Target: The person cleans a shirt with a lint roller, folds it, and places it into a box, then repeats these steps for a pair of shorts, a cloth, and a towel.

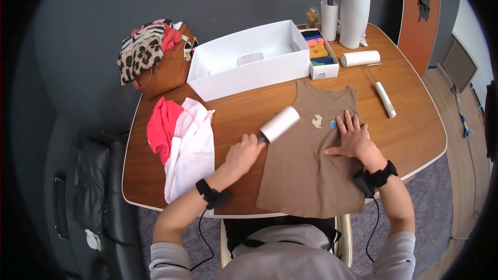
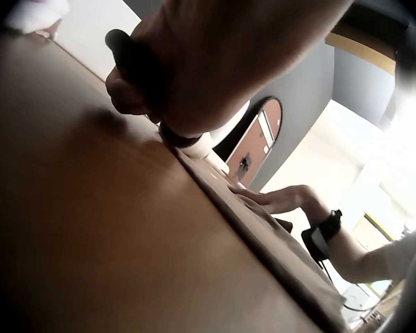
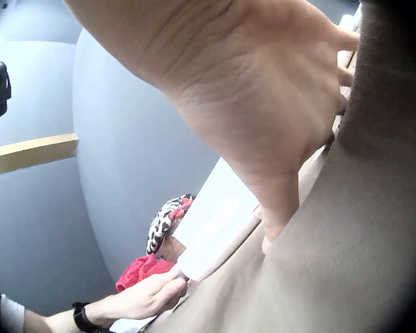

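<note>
A brown sleeveless top (image 1: 306, 171) lies spread flat on the wooden table, with a pale animal print and a small blue spot on its chest. My left hand (image 1: 241, 156) grips the dark handle (image 2: 135, 62) of a lint roller (image 1: 280, 124), whose white roll lies over the top's left edge. On the right part of the top, my right hand (image 1: 355, 137) presses down with its fingers spread, as the right wrist view also shows. A second lint roller (image 1: 385, 99), with a white handle, rests on the table to the right.
Pink and white clothes (image 1: 189, 145) lie to the left. At the back stand a large white box (image 1: 249, 80), a smaller box of folded coloured items (image 1: 324, 70), a white vase (image 1: 355, 10) and a white cup (image 1: 329, 21). A brown bag (image 1: 168, 72) carries patterned clothes.
</note>
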`<state>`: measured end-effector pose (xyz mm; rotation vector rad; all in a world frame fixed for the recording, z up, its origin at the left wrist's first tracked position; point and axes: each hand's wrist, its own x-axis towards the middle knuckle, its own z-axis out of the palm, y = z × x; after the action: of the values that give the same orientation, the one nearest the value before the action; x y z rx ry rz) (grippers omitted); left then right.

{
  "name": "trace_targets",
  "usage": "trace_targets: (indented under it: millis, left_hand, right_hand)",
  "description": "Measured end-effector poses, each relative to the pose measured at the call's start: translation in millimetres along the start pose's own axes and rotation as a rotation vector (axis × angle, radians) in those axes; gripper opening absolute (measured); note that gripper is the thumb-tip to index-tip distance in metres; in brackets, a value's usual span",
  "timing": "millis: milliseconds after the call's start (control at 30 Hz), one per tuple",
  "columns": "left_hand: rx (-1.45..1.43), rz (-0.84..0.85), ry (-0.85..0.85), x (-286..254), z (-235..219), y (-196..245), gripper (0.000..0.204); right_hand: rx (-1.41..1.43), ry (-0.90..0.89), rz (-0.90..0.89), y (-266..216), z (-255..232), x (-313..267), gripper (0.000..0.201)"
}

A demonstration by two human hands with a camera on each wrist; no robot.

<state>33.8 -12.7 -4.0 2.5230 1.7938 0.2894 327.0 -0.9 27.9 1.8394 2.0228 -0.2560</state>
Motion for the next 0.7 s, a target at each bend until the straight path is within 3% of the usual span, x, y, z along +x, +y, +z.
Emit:
trace_targets:
  millis: [133,233,333,400,467,533,633,700]
  left_hand:
    - [0.010,-0.094,0.066,15,2,-27,0.033]
    - [-0.054,-0.039,0.085,10,-12,-9,0.034]
    - [-0.206,0.156,0.012,-5,-16,21,0.040]
    - [-0.241,0.190,-0.143,-20,-24,46,0.048]
    - [-0.293,0.272,-0.165,-35,-13,54,0.053]
    - [-0.276,0.284,-0.204,-48,-15,55,0.054]
    - [-0.299,0.158,-0.395,-51,-27,49,0.051]
    - [-0.279,0.180,-0.382,-48,-24,34,0.051]
  right_hand:
    - [-0.029,0.011,0.010,-1,1,0,0.110]
    - [-0.035,-0.006,0.061,-8,-1,-3,0.110]
    - [-0.042,-0.031,0.097,-14,-3,-2,0.108]
    - [-0.069,-0.044,0.099,-16,-6,-4,0.107]
    - [-0.082,-0.024,0.103,-13,-1,0,0.106]
    - [-0.080,0.025,0.107,-5,17,12,0.105]
    - [-0.089,0.011,0.110,-10,-1,-2,0.104]
    - [-0.084,0.011,0.107,-11,-3,-4,0.105]
